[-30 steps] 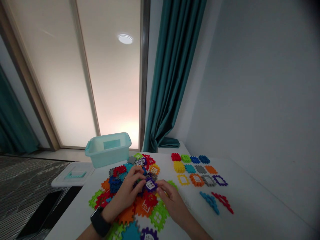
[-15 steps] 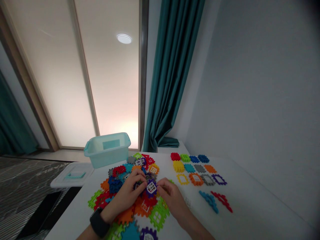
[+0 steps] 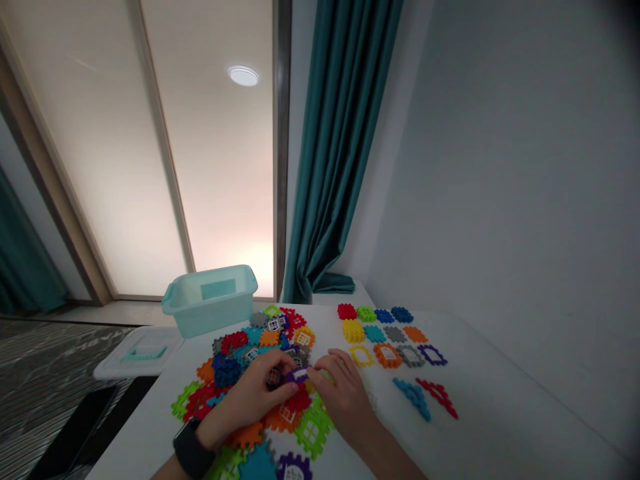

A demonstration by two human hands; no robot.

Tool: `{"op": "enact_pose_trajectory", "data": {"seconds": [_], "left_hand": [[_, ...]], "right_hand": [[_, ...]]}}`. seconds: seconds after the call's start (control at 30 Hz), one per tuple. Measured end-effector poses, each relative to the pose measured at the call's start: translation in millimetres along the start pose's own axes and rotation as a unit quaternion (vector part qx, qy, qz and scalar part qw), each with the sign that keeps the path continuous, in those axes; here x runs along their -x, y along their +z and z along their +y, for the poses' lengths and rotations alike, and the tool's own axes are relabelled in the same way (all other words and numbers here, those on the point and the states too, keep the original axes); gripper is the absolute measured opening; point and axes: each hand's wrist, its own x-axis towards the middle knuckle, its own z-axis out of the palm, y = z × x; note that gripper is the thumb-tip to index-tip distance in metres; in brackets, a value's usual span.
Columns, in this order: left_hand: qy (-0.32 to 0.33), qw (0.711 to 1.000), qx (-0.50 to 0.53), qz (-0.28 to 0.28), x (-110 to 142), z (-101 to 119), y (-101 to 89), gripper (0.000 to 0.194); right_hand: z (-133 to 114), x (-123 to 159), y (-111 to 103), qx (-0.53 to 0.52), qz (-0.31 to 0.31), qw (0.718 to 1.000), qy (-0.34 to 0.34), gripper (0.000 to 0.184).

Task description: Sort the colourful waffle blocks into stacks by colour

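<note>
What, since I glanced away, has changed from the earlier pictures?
The purple piece, between the left hand and right hand, has tipped, showing less of its face. The left hand moved toward the person, uncovering more of an orange piece. Nothing was visibly released. The tub stayed put.

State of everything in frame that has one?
Pale teal plastic tub: upright, open
Clear plastic lid: off, flat
Purple notched plastic piece: held, tilted
Left hand: fingers curled
Right hand: fingers curled
Yellow notched plastic squares: stacked
Black smartwatch: worn
Dark teal cloth curtain: gathered
</note>
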Motion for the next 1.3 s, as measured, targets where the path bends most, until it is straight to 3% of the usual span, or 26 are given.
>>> {"op": "enact_pose_trajectory", "data": {"seconds": [0.1,0.2,0.3,0.5,0.73,1.03,1.3], "left_hand": [[0.013,1.0,-0.008,0.012,1,-3,0.6,0.021],[0.052,0.997,-0.032,0.046,0,-11,0.2,0.029],[0.111,0.987,-0.092,0.074,-1,-18,-1.0,0.029],[0.177,0.968,-0.159,0.083,-2,-24,-0.7,0.022],[0.153,0.97,-0.169,0.082,-1,-27,5.9,0.027],[0.14,0.969,-0.192,0.063,-15,-9,16.8,0.028],[0.159,0.968,-0.191,0.019,-42,8,49.1,0.029]], "right_hand": [[-2,2,2,-0.008,-0.019,1.0,0.018,0.027],[-5,3,4,-0.052,-0.045,0.994,0.089,0.017],[-8,3,4,-0.09,-0.052,0.983,0.154,0.02],[-7,3,2,-0.11,-0.056,0.978,0.171,0.029],[-5,1,-3,-0.09,-0.067,0.983,0.143,0.037],[7,3,-15,-0.074,-0.091,0.983,0.144,0.036],[28,30,-36,-0.032,-0.072,0.983,0.165,0.039]]}}
